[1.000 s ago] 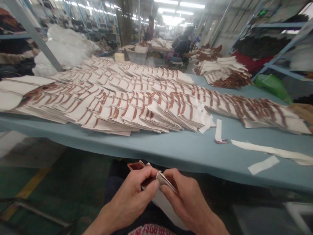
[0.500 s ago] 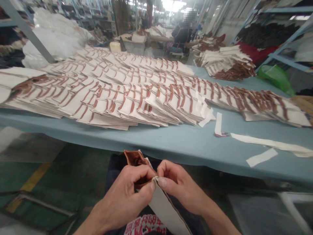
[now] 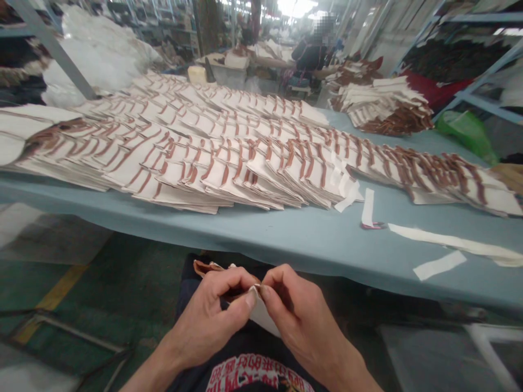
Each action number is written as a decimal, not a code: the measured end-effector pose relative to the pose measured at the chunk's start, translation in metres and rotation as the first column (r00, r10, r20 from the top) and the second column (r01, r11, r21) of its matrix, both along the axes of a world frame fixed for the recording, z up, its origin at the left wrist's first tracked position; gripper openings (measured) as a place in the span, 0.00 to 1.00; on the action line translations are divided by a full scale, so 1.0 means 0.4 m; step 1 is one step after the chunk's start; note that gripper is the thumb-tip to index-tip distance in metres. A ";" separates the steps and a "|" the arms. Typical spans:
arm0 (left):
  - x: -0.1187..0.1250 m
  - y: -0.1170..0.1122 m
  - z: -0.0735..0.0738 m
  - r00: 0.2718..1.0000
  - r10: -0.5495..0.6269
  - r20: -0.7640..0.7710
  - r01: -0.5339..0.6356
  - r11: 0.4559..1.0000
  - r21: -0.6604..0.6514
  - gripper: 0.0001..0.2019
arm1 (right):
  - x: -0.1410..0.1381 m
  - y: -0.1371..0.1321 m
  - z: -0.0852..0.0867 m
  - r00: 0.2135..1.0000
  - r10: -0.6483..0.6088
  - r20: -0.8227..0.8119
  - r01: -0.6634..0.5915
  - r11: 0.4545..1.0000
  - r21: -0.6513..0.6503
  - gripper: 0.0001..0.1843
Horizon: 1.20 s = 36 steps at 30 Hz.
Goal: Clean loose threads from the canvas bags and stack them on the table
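Observation:
Below the table's front edge, my left hand (image 3: 208,313) and my right hand (image 3: 300,316) pinch one small piece together. It is a white fabric piece with brown trim (image 3: 259,313); its brown end (image 3: 204,267) sticks out behind my left fingers. Both hands are closed on it, thumbs and forefingers meeting at its white edge. On the blue table (image 3: 286,239) beyond lie long overlapping rows of like white pieces with brown stripes (image 3: 229,163).
Loose white strips (image 3: 439,265) and a narrow white tab (image 3: 368,207) lie on the table at the right. Another heap of pieces (image 3: 384,109) sits at the back right. A person (image 3: 310,54) works at a far table. White bags (image 3: 98,54) are piled at the back left.
The piece has dropped lower and turned between my fingers; less of its white length shows under my right hand. The view has shifted slightly.

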<state>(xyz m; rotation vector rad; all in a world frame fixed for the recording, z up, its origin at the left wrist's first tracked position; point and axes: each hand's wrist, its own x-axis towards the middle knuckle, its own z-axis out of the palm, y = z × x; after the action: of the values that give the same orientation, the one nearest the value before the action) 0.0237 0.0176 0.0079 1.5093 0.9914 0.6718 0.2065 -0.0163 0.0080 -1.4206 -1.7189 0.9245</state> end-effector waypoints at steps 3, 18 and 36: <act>0.000 0.002 -0.004 0.997 0.017 0.078 -0.013 0.999 -0.048 0.12 | -0.011 -0.009 0.000 1.000 -0.017 -0.004 0.017 1.000 0.012 0.10; -0.019 -0.011 -0.050 0.994 0.085 0.063 -0.084 0.996 -0.010 0.12 | -0.043 -0.032 -0.058 0.982 -0.123 0.142 0.115 0.991 0.064 0.09; 0.018 -0.016 -0.126 0.816 0.510 0.274 -0.370 0.823 -0.430 0.22 | -0.058 0.002 -0.107 0.943 -0.003 0.331 -0.104 0.947 0.305 0.30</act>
<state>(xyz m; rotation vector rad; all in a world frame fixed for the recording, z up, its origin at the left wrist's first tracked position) 0.0308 0.0113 -0.0425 0.7759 1.1037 1.0137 0.1834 -0.0154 -0.0347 -1.3696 -2.0504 0.4178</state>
